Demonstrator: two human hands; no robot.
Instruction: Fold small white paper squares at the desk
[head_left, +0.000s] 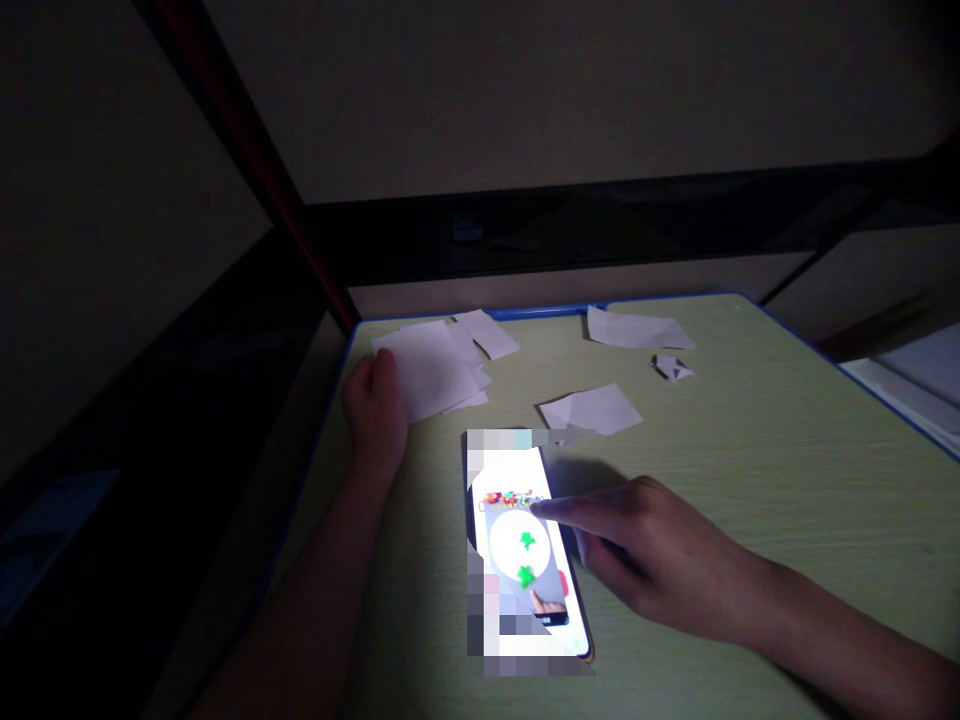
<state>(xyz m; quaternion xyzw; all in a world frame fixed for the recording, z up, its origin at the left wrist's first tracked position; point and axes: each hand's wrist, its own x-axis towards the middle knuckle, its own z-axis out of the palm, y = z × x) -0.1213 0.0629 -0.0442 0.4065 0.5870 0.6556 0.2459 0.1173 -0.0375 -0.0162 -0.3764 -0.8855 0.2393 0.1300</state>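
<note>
A lit phone point(521, 545) lies flat on the pale green table point(750, 480), its screen showing green star shapes on a white oval. My right hand point(645, 555) hovers at the phone's right side, index finger stretched out onto the screen, the other fingers curled under. My left hand point(375, 405) rests near the table's left edge in a loose fist, its knuckles against a stack of white paper squares point(431, 365). Nothing shows inside either hand.
More white paper lies about: a sheet point(592, 408) just beyond the phone, a creased sheet point(634, 328) at the far edge, a small folded scrap point(673, 368). The table has a blue rim point(525, 312). A dark frame and a red-edged post point(247, 150) stand behind. The room is dim.
</note>
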